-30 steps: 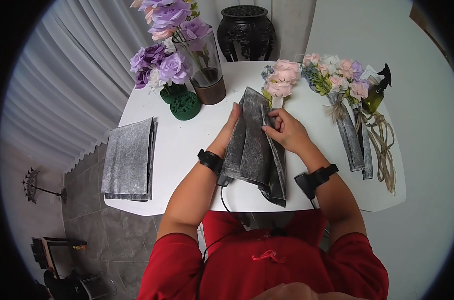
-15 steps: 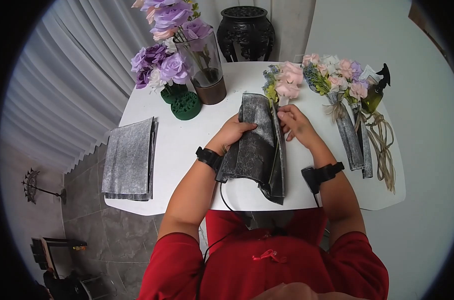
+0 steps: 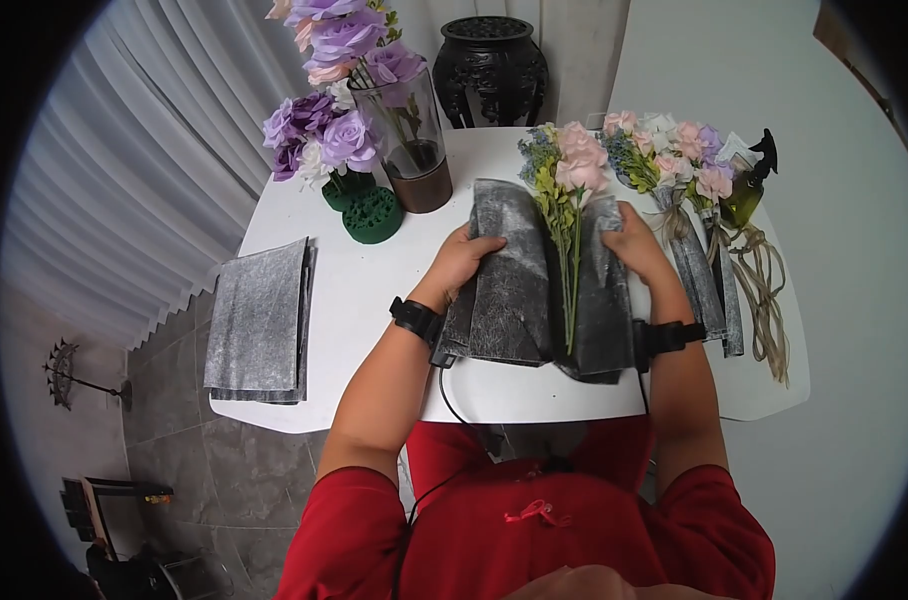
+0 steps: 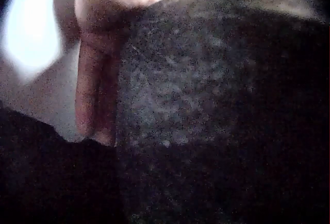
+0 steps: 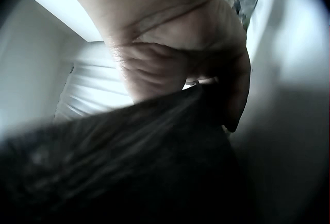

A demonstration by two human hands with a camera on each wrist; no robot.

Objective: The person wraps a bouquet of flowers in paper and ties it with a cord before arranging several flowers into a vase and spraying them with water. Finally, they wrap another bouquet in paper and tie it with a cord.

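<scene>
Left hand (image 3: pixel 460 262) and right hand (image 3: pixel 641 246) grip mottled grey wrapping (image 3: pixel 511 300).

From the head we look forward and down over the tabletop's (image 3: pixel 356 300) near edge. At the wrists we face the left hand (image 3: pixel 459 263) and right hand (image 3: pixel 634 246) closely, all sharing the grey wrap (image 3: pixel 511 295).

I see a pale curtain (image 3: pixel 164 150) at left, grey tiles (image 3: pixel 244 470) below, a black stand (image 3: pixel 489 65) behind the white table (image 3: pixel 349 300), a plain wall (image 3: pixel 714 70) at right.
</scene>
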